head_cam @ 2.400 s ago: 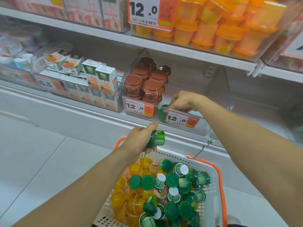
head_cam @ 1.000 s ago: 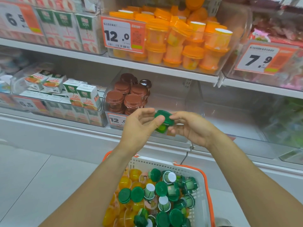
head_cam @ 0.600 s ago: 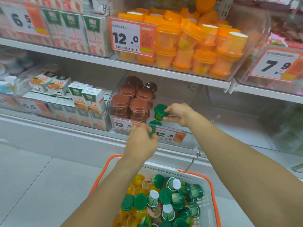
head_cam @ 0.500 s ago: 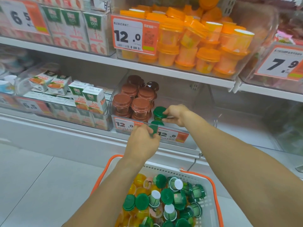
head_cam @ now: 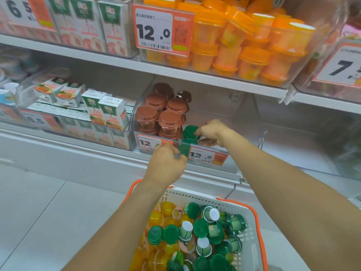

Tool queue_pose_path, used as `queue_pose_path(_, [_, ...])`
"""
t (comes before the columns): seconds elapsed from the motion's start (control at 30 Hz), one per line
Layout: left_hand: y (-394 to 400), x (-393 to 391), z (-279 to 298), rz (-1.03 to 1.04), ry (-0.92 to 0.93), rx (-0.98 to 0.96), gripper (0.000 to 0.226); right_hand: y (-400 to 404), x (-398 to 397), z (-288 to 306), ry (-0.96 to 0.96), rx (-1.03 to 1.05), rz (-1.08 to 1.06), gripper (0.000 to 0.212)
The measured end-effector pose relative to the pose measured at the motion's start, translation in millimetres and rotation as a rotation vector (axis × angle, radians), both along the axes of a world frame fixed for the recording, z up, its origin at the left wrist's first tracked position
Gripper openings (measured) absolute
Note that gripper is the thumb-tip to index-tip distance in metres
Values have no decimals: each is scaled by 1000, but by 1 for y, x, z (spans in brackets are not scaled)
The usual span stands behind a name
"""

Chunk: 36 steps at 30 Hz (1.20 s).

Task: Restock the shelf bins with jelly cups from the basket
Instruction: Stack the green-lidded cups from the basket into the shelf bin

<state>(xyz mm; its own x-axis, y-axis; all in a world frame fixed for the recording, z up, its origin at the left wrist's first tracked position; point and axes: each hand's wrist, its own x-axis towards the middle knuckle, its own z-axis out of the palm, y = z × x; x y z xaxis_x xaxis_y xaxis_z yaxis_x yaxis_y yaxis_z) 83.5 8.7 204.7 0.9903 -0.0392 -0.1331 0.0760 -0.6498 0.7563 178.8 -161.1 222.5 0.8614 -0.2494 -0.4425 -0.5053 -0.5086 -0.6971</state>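
My right hand reaches into the clear shelf bin and is shut on a green-lidded jelly cup. It holds the cup just over a second green cup that stands at the bin's front, beside stacked brown-lidded cups. My left hand rests with curled fingers against the bin's front wall between two price tags; whether it grips anything is hidden. Below, the white basket with an orange rim holds several green-lidded cups and yellow jelly cups.
The upper shelf carries a bin of orange-lidded cups behind a 12.0 price tag. Juice cartons fill the bin to the left. The right half of the clear bin is bare, and a pale tiled floor lies at lower left.
My left hand passed a green cup to my right hand, which carried it into the bin above the cup standing there. My left hand moved to the bin's front wall.
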Motion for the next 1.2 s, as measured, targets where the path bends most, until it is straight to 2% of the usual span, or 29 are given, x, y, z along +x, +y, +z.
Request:
queue_pose_path(0.07, [-1,-2,0,-21,15,2,25,-4,-7,10,-138,-214,41,34])
queue_pose_path(0.13, [-1,-6,1,-57,41,18,22,-4,-25,23,-445,-307,24,24])
queue_pose_path(0.2, [-3,-10,1,-110,83,51,24,6,-59,33,-747,-206,11,10])
queue_pose_path(0.27, [-6,-11,-5,-165,136,124,28,20,-97,29,-972,-66,-8,9])
queue_pose_path(0.37, [-13,-10,-33,-230,206,246,21,37,-140,-11,-1097,35,18,8])
queue_pose_path(0.47, [-13,-22,-74,-324,287,403,17,36,-167,-86,-904,61,58,5])
queue_pose_path(0.57, [1,-43,-125,-403,426,528,11,20,-187,-165,-511,-45,164,10])
queue_pose_path(0.63, [13,-59,-156,-380,534,579,8,10,-198,-209,-209,-226,347,25])
queue_pose_path(0.7, [22,-73,-181,-308,591,574,15,3,-206,-237,-30,-339,518,49])
queue_pose_path(0.8, [28,-87,-208,-241,647,479,60,2,-206,-255,30,-364,684,73])
queue_pose_path(0.83, [27,-91,-211,-249,660,452,68,5,-204,-259,35,-391,738,77])
queue_pose_path(0.97, [26,-101,-226,-205,630,347,70,17,-197,-264,59,-547,847,80])
queue_pose_path(1.1, [31,-103,-252,-154,571,379,65,22,-194,-265,120,-629,829,85])
queue_pose_path(1.2, [33,-106,-255,-107,532,373,64,25,-192,-258,112,-630,800,76])
